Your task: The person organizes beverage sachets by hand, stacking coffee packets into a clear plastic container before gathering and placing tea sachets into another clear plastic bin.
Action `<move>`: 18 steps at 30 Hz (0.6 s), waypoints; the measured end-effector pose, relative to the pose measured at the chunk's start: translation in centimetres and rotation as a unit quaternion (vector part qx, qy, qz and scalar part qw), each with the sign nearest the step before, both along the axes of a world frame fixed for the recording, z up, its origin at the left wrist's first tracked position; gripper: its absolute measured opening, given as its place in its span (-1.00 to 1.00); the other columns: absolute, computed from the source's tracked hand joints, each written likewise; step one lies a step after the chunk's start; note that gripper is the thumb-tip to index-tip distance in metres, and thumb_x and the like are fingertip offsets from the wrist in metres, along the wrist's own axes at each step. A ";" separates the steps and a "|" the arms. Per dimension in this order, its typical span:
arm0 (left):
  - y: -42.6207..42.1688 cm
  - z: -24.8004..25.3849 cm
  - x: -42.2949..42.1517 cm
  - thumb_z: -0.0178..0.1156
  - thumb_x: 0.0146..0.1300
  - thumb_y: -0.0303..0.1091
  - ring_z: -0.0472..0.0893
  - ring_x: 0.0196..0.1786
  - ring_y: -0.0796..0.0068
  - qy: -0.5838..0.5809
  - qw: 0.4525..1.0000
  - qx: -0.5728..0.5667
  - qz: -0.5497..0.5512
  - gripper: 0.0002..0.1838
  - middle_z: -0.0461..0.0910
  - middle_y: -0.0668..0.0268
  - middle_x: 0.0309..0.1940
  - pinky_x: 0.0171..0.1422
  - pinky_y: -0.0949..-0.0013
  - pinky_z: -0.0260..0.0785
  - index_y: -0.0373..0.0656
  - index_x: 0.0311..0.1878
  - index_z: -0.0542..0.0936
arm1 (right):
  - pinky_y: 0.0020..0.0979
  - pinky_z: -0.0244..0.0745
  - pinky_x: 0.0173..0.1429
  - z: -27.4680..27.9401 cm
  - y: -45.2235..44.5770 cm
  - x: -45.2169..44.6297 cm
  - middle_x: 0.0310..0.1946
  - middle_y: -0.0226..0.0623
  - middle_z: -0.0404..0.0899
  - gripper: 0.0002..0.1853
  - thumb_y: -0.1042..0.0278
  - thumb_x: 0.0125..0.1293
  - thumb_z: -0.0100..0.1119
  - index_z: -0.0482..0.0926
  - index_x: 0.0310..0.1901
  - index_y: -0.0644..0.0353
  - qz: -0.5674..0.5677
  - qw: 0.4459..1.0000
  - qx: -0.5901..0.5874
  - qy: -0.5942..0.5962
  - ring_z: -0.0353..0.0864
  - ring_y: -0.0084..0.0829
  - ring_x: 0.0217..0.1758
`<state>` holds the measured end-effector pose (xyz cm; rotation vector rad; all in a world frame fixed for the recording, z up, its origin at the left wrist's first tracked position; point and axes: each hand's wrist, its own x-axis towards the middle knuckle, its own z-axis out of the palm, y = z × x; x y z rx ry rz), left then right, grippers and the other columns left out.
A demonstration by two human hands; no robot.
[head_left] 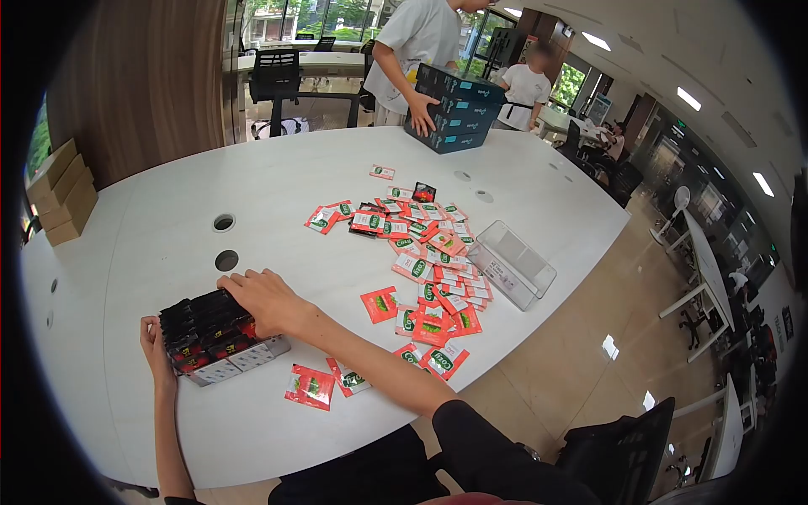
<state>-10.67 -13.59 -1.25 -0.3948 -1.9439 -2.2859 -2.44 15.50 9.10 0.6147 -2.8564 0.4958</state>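
A clear-walled box (244, 362) stands at the near left of the table, filled with a tight row of upright black sachets (202, 324). My left hand (155, 343) grips the box's left end, fingers bent along its side. From the right, my right hand (263, 300) reaches over the row, its fingers curled down on the sachets at that end; the fingertips are partly hidden. Nearby lie loose red sachets (310, 386) with green print. A larger heap of red and white sachets (425, 244) spreads over the middle of the table.
An empty-looking clear tray (513, 265) lies tilted beside the heap. Across the white table (160, 219), another person's hand (421, 109) holds a stack of dark boxes (459, 109). Brown cartons (63, 194) stand at far left. Two round holes pierce the tabletop. A chair (619, 446) is at lower right.
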 end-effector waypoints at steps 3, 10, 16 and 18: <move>-0.5 -0.3 -0.2 0.07 0.51 -0.32 0.50 -0.32 0.76 -0.004 1.000 -0.005 -0.007 -0.89 0.59 0.45 -0.37 -0.21 0.61 0.34 -0.07 -0.13 0.35 | -0.18 0.41 0.14 0.0 0.1 0.3 0.05 -0.21 0.48 -0.17 0.52 -0.20 0.44 0.32 0.23 0.13 0.006 1.000 -0.006 0.014 0.50 -0.15 0.13; -1.3 -0.4 -0.6 0.09 0.44 -0.38 0.58 -0.20 0.66 -0.008 0.999 -0.036 0.006 -0.85 0.61 0.35 -0.21 -0.09 0.54 0.44 -0.15 -0.01 0.41 | -0.17 0.44 0.04 -1.0 -0.3 0.0 0.02 -0.18 0.49 -0.21 0.44 -0.23 0.46 0.37 0.18 0.13 -0.010 0.996 0.009 0.088 0.52 -0.16 0.11; -1.6 -0.6 -1.0 0.10 0.45 -0.37 0.65 -0.19 0.61 -0.017 0.999 -0.016 -0.036 -0.84 0.67 0.30 -0.18 -0.10 0.53 0.52 -0.17 -0.01 0.39 | -0.20 0.45 0.00 0.1 -0.3 0.4 0.00 -0.19 0.51 -0.22 0.39 -0.18 0.50 0.37 0.18 0.13 -0.016 0.998 0.035 0.045 0.53 -0.19 0.07; -1.4 -0.5 -1.3 0.10 0.45 -0.38 0.65 -0.19 0.62 -0.008 0.999 -0.017 -0.033 -0.84 0.67 0.30 -0.18 -0.11 0.54 0.52 -0.18 0.00 0.39 | -0.21 0.45 0.01 0.1 -0.2 0.2 0.00 -0.18 0.51 -0.22 0.39 -0.17 0.50 0.37 0.18 0.13 -0.014 0.998 0.038 0.054 0.53 -0.19 0.07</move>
